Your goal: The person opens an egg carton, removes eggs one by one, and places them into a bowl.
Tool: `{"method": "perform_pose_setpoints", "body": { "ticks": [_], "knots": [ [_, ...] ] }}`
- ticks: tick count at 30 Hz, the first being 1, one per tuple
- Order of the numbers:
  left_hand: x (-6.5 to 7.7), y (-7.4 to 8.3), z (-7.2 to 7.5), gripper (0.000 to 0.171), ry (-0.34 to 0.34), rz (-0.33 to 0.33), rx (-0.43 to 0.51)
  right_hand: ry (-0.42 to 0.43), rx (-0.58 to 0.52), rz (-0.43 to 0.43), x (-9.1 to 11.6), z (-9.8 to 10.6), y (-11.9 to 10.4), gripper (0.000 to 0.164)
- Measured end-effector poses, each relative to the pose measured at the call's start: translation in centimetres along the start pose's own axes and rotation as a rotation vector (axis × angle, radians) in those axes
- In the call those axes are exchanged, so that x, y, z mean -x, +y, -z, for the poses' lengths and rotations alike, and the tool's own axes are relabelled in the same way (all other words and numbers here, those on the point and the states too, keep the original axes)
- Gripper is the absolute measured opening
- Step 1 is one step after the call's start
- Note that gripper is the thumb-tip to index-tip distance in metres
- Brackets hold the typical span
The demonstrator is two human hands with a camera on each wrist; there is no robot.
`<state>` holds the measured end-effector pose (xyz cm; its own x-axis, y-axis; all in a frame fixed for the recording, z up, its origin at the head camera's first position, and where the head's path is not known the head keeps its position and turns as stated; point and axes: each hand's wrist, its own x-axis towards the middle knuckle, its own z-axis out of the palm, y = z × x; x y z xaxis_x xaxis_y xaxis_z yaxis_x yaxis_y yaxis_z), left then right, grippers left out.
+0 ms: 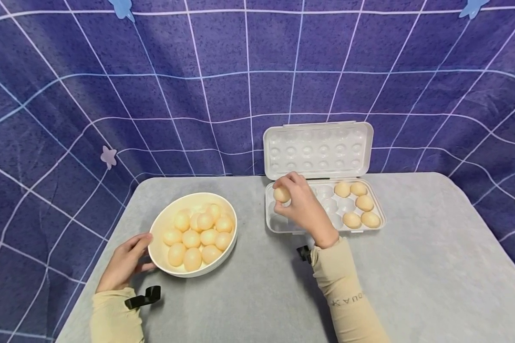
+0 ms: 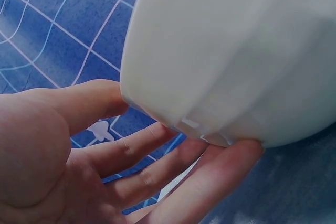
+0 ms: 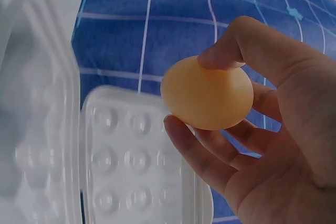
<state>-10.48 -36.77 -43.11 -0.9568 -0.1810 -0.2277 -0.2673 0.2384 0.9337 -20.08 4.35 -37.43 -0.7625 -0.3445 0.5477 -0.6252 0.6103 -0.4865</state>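
Observation:
A brown egg (image 3: pixel 207 93) is pinched between the thumb and fingers of my right hand (image 1: pixel 298 200), over the left end of the white egg tray (image 1: pixel 383 223). Several eggs (image 1: pixel 365 203) sit in cups at the tray's right end, while part of its left side is hidden behind the hand. My left hand (image 1: pixel 126 259) grips the left side of a cream bowl (image 1: pixel 156 259), thumb by the rim and fingers (image 2: pixel 231 161) against its underside. Inside the bowl lies a pile of eggs (image 1: pixel 191 239).
The tray's dimpled lid (image 1: pixel 317 148) stands raised along its back edge, close to the blue gridded cloth (image 1: pixel 223 57) behind the table. Grey tabletop (image 1: pixel 249 295) lies between bowl and tray, and in front of both. Black straps (image 1: pixel 143 297) hang at the wrists.

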Motion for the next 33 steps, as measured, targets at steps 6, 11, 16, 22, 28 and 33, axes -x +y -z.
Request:
{"method": "perform_pose_setpoints", "body": {
  "ticks": [6, 11, 16, 22, 28, 33],
  "knots": [
    [-0.1, -0.2, -0.1, 0.064, 0.027, -0.001, 0.023, -0.014, -0.035, 0.040, -0.6, -1.7, -1.9, 0.030],
    [0.0, 0.0, -0.1, 0.065, 0.018, 0.002, 0.012, -0.038, -0.061, 0.059, -1.0, -3.0, -3.1, 0.030],
    [-0.1, 0.1, 0.1, 0.067, -0.001, 0.005, 0.009, -0.064, -0.088, 0.078, -1.3, -4.4, -4.5, 0.032],
    [0.1, 0.4, -0.1, 0.066, -0.002, -0.007, 0.013, -0.115, -0.080, 0.102, -1.5, -6.4, -6.1, 0.033],
    [0.0, 0.1, 0.0, 0.066, -0.010, -0.016, 0.040, -0.168, -0.081, 0.139, -1.7, -8.4, -7.1, 0.034],
    [-0.2, -0.5, 0.2, 0.064, 0.022, -0.010, 0.056, -0.201, -0.060, 0.188, -1.2, -10.0, -7.6, 0.034]
  ]
}}
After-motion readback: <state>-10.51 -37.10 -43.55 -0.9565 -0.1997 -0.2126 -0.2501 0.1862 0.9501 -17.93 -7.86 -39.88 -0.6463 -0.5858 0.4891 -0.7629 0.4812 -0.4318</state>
